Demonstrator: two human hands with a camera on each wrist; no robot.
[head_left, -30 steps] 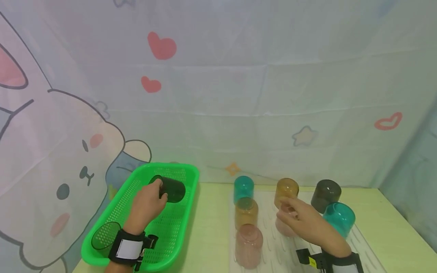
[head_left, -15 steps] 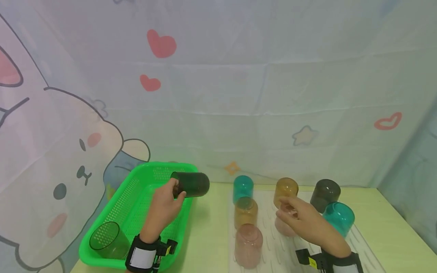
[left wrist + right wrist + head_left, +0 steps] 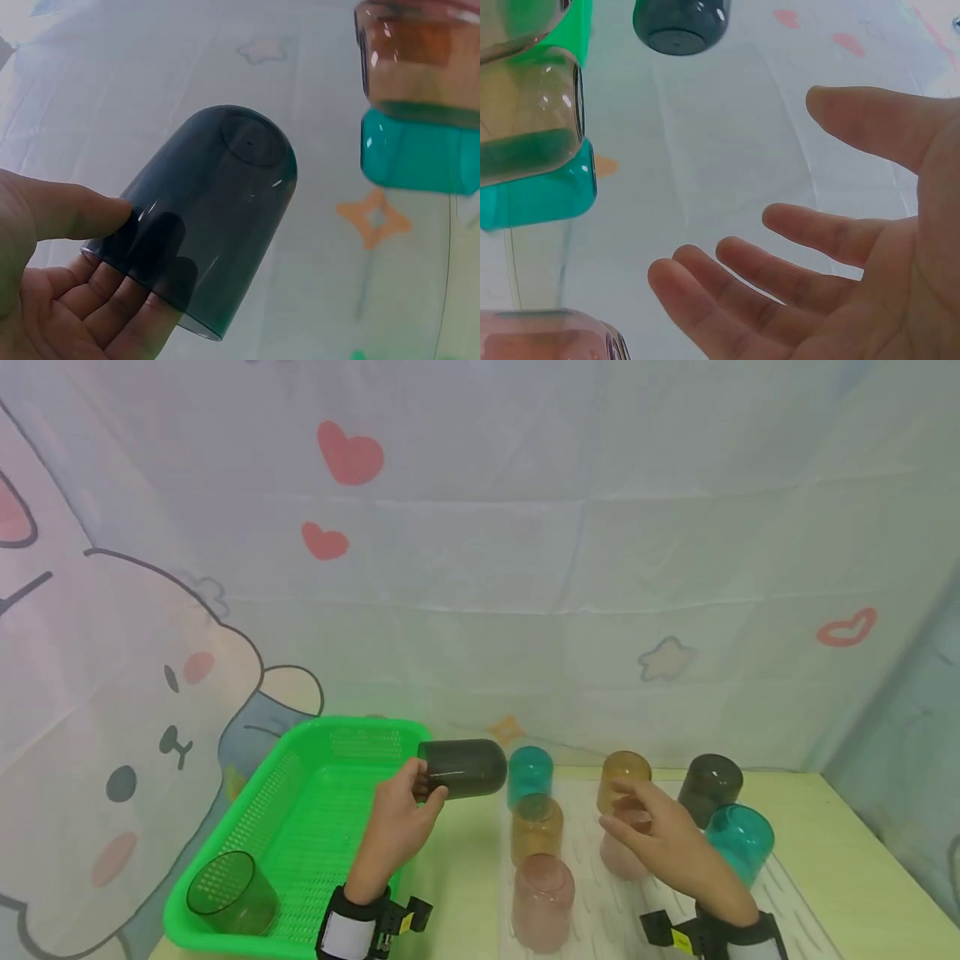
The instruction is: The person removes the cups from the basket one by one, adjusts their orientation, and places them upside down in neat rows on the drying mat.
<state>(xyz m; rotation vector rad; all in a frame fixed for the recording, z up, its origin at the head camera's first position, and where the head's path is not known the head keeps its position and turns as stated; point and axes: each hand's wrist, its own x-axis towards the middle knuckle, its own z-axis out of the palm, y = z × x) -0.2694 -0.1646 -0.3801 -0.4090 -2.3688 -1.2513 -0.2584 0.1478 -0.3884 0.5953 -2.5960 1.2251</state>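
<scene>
My left hand (image 3: pixel 401 827) holds a dark grey see-through cup (image 3: pixel 467 768) by its rim, with the thumb outside and the fingers inside the mouth, as the left wrist view shows. The cup lies sideways in the air past the basket's right edge, its base pointing right. My right hand (image 3: pixel 671 843) hovers with spread, slightly bent fingers and nothing in them. In the head view it overlaps a pink cup (image 3: pixel 621 856) and the lower part of an amber cup (image 3: pixel 627 772).
A green basket (image 3: pixel 288 777) on the left contains a tilted see-through cup (image 3: pixel 236 897). Upside-down cups stand on a white ridged mat (image 3: pixel 600 910): teal (image 3: pixel 530 774), amber (image 3: pixel 537 831) and pink (image 3: pixel 543 902) in the left row; dark grey (image 3: pixel 711 789) and teal (image 3: pixel 742 843) at right.
My left hand has lifted the dark grey cup out over the basket's right edge and carried it right, toward the mat. My right hand has stayed nearly still.
</scene>
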